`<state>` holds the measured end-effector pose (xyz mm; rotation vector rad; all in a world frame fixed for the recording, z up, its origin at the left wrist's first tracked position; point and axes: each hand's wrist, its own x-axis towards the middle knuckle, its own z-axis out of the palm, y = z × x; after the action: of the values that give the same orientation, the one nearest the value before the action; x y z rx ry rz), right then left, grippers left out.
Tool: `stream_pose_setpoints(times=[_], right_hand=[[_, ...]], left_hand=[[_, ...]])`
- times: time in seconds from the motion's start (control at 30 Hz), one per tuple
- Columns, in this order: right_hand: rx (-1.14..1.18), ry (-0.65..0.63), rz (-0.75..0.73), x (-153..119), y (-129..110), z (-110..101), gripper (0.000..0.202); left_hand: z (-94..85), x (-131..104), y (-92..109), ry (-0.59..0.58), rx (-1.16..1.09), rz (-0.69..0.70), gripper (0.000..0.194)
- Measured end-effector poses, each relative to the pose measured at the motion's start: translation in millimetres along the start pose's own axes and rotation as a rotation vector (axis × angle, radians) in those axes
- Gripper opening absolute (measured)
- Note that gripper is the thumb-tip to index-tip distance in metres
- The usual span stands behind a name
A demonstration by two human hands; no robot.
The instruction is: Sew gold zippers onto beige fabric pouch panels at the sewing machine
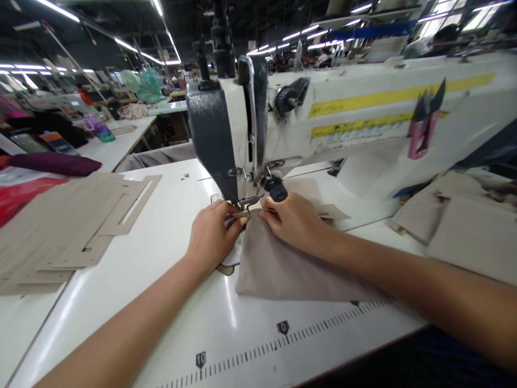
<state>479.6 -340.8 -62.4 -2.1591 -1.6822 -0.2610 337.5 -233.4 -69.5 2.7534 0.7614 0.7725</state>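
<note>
A white and grey sewing machine (214, 134) stands over the table, its presser foot (247, 203) low on a piece of beige fabric (283, 269). Just left of the foot, my left hand (212, 229) pinches the fabric's edge between thumb and fingers. My right hand (297, 221) grips the same piece just right of the foot, thumb and fingertips closed on it. The cloth drapes from the needle area toward the table's front, partly under my right forearm. The needle tip is hidden.
Stacked beige cut pieces (76, 231) lie at left beside a purple cloth bundle (56, 163). More beige fabric pieces (472, 221) are piled at right. Pink-handled thread snips (424, 124) hang on the machine arm. A ruler scale (258, 350) runs along the table's front edge.
</note>
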Motion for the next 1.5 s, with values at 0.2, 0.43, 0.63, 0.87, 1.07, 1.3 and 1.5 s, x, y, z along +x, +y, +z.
stream_pose_setpoints(times=[0.2,0.43,0.63,0.87,1.07,1.3,1.5], right_hand=[[0.000,-0.027,-0.038,2,3,1,0.015],[0.011,-0.012,-0.076,1,6,3,0.016],[-0.005,0.025,-0.077,-2,4,4,0.014],[-0.026,0.038,-0.106,-2,5,5,0.015],[-0.022,0.038,-0.116,-3,5,4,0.014],[-0.008,0.040,-0.119,-3,5,4,0.013],[-0.053,0.114,-0.230,-9,5,8,0.012]], left_hand=[[-0.9,0,3,-0.050,0.125,0.108,0.020],[-1.0,-1,-1,-0.018,0.075,0.138,0.016],[-1.9,-3,-1,-0.031,0.029,0.134,0.015],[-1.8,-2,3,0.005,0.073,0.099,0.012],[-2.5,-3,0,-0.005,0.051,0.121,0.013],[-3.7,-2,1,-0.012,0.079,0.113,0.013],[0.1,-8,-2,0.016,0.119,0.188,0.013]])
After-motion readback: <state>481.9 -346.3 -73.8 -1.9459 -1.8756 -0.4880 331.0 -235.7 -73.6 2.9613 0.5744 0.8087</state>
